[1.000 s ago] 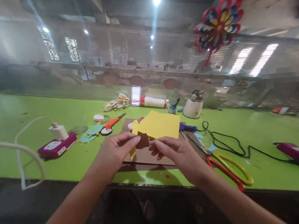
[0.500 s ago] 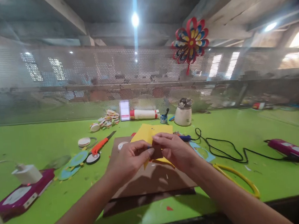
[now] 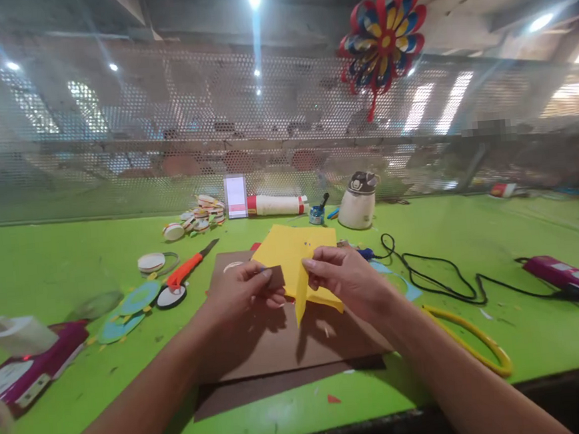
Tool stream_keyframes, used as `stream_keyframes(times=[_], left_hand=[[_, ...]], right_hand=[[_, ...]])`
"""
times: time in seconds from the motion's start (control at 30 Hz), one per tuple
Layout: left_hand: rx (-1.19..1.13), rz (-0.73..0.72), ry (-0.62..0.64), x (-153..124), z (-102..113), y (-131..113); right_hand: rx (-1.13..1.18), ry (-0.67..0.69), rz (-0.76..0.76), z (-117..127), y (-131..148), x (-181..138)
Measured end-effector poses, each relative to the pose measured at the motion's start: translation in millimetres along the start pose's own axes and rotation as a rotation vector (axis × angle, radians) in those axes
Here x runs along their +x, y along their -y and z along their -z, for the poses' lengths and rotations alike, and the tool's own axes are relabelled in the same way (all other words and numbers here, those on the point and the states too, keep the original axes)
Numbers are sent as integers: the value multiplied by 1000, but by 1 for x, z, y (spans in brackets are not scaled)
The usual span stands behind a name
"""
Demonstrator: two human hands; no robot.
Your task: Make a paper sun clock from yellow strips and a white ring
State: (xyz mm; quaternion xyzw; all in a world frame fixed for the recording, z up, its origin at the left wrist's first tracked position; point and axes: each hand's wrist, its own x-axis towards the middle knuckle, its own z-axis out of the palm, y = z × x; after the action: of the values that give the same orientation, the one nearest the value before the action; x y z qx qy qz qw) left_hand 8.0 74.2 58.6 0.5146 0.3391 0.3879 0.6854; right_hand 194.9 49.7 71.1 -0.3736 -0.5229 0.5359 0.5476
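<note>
Strip [image 3: 302,297], yellow and slim, hangs pinched in the right hand [image 3: 334,270] above the brown sheet [image 3: 251,360]; a slack grip could drop it. The left hand [image 3: 240,291] pinches a brown piece [image 3: 277,277] (over-squeezing might crease it).

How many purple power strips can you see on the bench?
2. One purple strip is at the left edge with a white charger plugged in; another purple strip lies far right. Others could be out of frame.

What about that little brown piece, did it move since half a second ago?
Yes, the brown piece moved left, held in the left hand, judged against the blue jar.
</note>
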Motion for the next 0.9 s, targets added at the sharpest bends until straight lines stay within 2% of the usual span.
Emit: stream_keyframes(times=[0.07,0.13,0.23,0.43,0.57,0.77,0.9], left_hand=[[-34,28,123,-4,-5,4],[-59,40,173,-6,-9,7],[-53,49,183,-6,-11,8],[73,21,164,-2,-9,5],[71,36,102,-6,-10,3],[104,6,79,-7,-10,1],[271,-25,56,-4,-6,4]], right_hand=[[-123,15,15,-5,-5,-2],[-220,-14,26,-9,-11,-2],[-276,-65,31,-11,-19,0],[-294,-81,48,-10,-24,2],[-291,-28,33,-14,-24,0],[-283,-54,42,-14,-27,-1],[-304,-68,73,-14,-29,0]])
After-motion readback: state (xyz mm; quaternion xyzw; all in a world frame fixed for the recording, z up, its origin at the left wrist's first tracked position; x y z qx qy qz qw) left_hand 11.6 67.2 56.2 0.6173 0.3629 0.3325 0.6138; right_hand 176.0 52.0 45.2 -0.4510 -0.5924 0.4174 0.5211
